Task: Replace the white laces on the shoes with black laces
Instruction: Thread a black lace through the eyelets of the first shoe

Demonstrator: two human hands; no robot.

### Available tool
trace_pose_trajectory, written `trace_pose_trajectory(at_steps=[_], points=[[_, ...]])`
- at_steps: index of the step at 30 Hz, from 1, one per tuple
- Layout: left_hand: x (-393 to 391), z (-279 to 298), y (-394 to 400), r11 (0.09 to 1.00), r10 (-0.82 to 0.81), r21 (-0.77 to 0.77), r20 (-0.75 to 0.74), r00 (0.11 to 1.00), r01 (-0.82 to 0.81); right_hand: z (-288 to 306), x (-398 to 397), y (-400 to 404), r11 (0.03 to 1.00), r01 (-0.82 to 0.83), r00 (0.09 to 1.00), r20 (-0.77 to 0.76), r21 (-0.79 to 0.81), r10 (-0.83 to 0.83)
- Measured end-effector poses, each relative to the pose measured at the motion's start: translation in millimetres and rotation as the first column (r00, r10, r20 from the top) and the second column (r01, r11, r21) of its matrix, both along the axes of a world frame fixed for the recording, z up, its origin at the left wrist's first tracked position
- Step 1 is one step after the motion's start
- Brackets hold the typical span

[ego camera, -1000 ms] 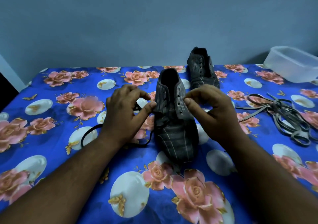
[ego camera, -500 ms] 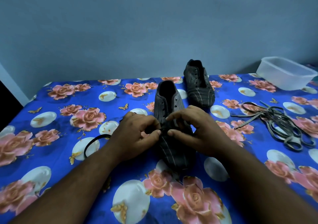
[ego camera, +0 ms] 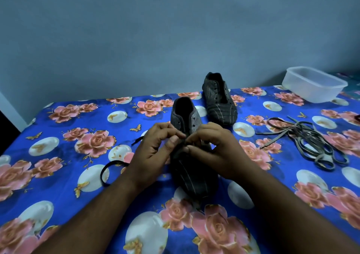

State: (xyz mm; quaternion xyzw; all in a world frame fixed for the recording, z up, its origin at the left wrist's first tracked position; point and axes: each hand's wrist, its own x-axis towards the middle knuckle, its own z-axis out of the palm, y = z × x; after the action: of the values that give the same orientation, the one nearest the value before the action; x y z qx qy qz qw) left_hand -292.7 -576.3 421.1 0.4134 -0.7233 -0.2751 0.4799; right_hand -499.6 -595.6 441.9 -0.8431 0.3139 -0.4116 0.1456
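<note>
CHANGE: both hands staying together over near shoe (ego camera: 192,173) mid-cloth | LEFT: left hand (ego camera: 155,152) pinching black lace (ego camera: 111,168) | RIGHT: right hand (ego camera: 216,150) pinching same lace at eyelets

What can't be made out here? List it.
- Head view: the near shoe's lower eyelets, hidden behind both hands.
- What the left hand and right hand pinch: too dark and small.
- Black lace: its run under the left forearm.
- Plastic tub: contents unclear.
</note>
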Motion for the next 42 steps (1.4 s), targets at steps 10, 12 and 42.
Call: trace_pose_trajectory(at_steps=[10,12,42], points=[[-6.6,-0.8,6.4,0.995,-0.042,0.094,0.075,0.996,0.035,9.3,-18.7,-2.8,0.665,-0.461,0.799,0.601,0.588,0.022],[-7.0,-1.0,6.4,0.993,-0.040,0.110,0.070,0.997,0.032,11.2,-25.1,-6.9,0.584,-0.563,0.712,0.702,0.585,-0.016],[-12.8,6.0,19.5,0.995,-0.073,0.078,0.100,0.992,0.065,-6.1,-112.7,-65.4,0.587,-0.201,0.301,0.619,0.784,-0.725]])
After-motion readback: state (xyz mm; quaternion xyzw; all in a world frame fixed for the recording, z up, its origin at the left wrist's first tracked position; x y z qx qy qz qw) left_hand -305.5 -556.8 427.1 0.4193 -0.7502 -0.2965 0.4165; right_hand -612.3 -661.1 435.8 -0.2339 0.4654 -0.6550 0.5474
